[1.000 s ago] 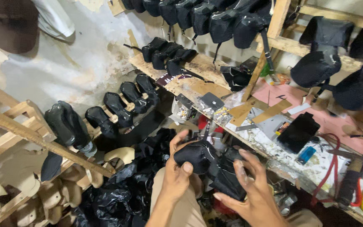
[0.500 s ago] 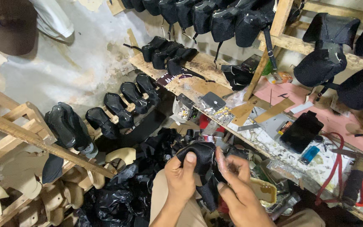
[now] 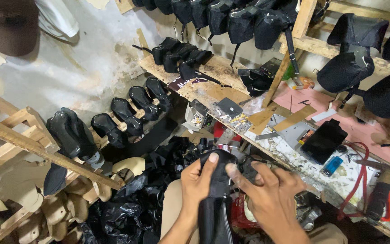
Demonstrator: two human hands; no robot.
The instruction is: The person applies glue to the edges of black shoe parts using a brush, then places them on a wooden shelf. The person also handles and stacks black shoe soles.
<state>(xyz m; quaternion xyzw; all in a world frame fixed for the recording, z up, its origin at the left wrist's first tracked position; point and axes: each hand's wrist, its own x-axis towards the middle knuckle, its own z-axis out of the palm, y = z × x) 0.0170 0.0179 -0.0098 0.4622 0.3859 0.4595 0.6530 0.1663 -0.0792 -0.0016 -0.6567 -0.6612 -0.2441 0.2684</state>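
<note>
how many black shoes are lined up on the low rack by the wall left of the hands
5 along the rack: the big nearest one, then, and the farthest. More may be hidden behind the wooden slats. Both hands, left and right, hold another black shoe.

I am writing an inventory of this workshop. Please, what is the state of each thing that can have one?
Left hand: gripping black shoe upper.
Right hand: pinching the upper's top.
Black shoe upper: held upright.
Lasted shoes: standing in a row.
Black bag: crumpled.
</note>
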